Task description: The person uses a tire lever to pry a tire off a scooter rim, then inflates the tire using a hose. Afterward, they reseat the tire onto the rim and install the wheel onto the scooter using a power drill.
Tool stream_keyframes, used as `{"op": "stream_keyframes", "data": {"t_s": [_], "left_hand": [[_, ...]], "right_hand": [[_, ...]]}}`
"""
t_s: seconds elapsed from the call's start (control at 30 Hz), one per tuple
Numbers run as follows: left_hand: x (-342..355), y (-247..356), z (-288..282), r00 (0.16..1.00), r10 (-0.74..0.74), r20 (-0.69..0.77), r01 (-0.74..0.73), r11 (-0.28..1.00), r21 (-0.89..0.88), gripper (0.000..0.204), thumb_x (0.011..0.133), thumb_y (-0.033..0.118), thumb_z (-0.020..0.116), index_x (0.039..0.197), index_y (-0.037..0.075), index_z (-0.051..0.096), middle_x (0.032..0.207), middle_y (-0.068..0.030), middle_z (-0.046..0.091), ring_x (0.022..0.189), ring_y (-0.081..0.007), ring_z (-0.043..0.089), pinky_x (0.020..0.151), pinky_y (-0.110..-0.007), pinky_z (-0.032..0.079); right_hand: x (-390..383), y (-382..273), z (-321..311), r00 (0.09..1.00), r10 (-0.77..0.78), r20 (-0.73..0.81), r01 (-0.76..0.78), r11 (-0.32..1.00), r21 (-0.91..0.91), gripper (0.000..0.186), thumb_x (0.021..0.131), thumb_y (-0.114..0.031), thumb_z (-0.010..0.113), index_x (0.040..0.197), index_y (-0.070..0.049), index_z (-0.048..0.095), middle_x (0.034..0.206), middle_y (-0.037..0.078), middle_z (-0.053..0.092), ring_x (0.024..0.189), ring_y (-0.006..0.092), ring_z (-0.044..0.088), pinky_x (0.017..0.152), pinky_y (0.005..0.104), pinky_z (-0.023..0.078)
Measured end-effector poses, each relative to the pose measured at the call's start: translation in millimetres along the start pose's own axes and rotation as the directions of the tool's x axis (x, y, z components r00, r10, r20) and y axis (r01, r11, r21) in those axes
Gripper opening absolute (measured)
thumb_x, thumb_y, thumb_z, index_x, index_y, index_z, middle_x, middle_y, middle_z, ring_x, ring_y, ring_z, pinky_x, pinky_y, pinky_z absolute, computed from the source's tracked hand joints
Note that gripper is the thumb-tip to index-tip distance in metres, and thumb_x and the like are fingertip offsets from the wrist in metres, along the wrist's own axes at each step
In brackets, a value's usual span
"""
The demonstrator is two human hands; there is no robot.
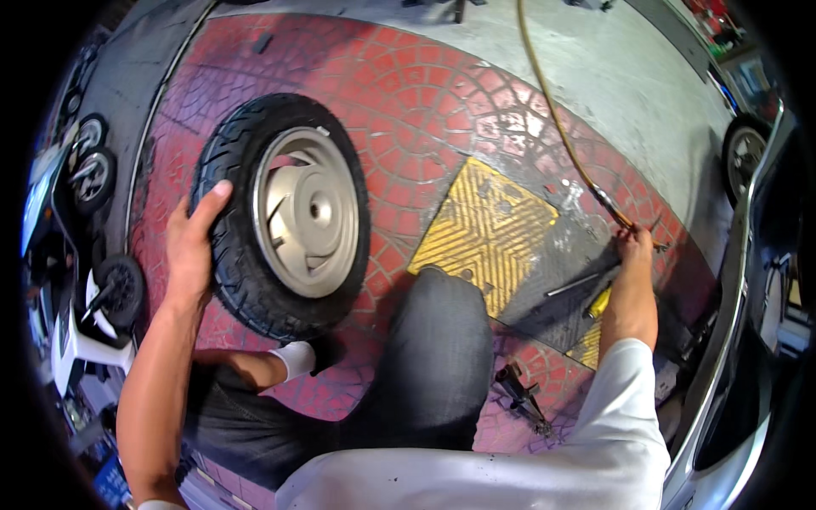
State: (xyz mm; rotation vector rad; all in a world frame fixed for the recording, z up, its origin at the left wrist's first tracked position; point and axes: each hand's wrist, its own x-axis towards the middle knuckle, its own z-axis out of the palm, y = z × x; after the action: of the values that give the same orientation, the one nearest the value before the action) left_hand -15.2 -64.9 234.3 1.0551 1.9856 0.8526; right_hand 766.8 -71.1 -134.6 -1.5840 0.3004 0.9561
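A scooter wheel (pixel 311 211) with a black treaded tyre and a pale metal rim stands upright, slightly tilted, on the left. My left hand (pixel 192 242) grips the tyre's left side, its thumb lying over the tread. Over to the right, my right hand (pixel 633 246) is closed around the end of a yellow-brown air hose (pixel 557 119), just below a fitting. Part of that hose end is hidden by my fingers. A yellow-and-black ribbed mat (pixel 480 225) lies between both hands. Near my right wrist are a yellow-handled tool (pixel 600 303) and a thin metal rod (pixel 572 285).
Red patterned tiles (pixel 408 110) cover the floor. Beside my bent knee lies a dark metal part (pixel 520 395). A parked vehicle's dark body (pixel 748 340) closes in on the right, and motorbikes (pixel 102 297) line the left edge. The hose runs across the grey concrete (pixel 629 93).
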Motion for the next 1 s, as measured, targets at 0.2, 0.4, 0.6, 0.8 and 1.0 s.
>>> {"op": "stream_keyframes", "data": {"t_s": [0.2,0.4,0.6,0.8,1.0], "left_hand": [[-9,4,-1,0.999,-0.033,-0.004,0.032,0.998,-0.061,0.081,0.086,0.045,0.077,0.134,-0.016,0.055,0.122,-0.022,0.068,0.105,-0.0264,0.069,0.098,-0.034,0.051],[-2,0,0,0.992,-0.003,-0.123,0.007,1.0,0.03,0.084,0.083,0.047,0.08,0.132,-0.017,0.056,0.121,-0.0246,0.069,0.105,-0.0278,0.07,0.099,-0.035,0.051],[-2,-5,-4,0.995,-0.02,-0.102,0.019,1.0,-0.007,0.098,0.078,0.051,0.083,0.137,-0.02,0.051,0.126,-0.0311,0.066,0.114,-0.0331,0.069,0.103,-0.038,0.05],[-2,-3,-4,0.993,-0.074,-0.094,0.066,0.994,-0.081,0.086,0.077,0.047,0.084,0.13,-0.015,0.059,0.115,-0.0261,0.071,0.101,-0.0298,0.073,0.094,-0.037,0.054],[2,-9,-6,0.999,-0.022,-0.045,0.015,0.99,-0.138,0.088,0.076,0.046,0.085,0.13,-0.018,0.057,0.119,-0.0284,0.069,0.104,-0.0312,0.072,0.093,-0.038,0.055]], "right_hand": [[-15,-28,7,0.955,-0.255,-0.152,0.29,0.909,0.3,0.008,0.092,-0.009,0.051,0.096,-0.002,0.051,0.091,0.013,0.059,0.084,0.0322,0.063,0.078,0.0506,0.058],[-122,-160,-14,0.856,-0.44,-0.273,0.518,0.724,0.455,0.069,0.101,-0.057,0.039,0.116,0.011,0.045,0.105,0.026,0.062,0.096,0.0406,0.063,0.096,0.0604,0.05],[-220,-249,-1,0.455,-0.89,0.015,0.89,0.454,-0.032,0.031,0.103,-0.025,0.052,0.12,-0.001,0.058,0.081,0.008,0.055,0.059,0.0178,0.051,0.056,0.0364,0.05],[-408,-245,78,0.064,-0.716,0.696,0.795,0.458,0.398,0.01,0.1,-0.003,0.057,0.107,0.002,0.062,0.109,0.012,0.061,0.092,0.0216,0.057,0.088,0.0362,0.047],[-469,-137,218,0.317,-0.676,0.665,0.498,0.715,0.491,0.037,0.111,-0.035,0.043,0.101,-0.001,0.056,0.08,0.006,0.051,0.068,0.0174,0.047,0.067,0.0332,0.041]]}}
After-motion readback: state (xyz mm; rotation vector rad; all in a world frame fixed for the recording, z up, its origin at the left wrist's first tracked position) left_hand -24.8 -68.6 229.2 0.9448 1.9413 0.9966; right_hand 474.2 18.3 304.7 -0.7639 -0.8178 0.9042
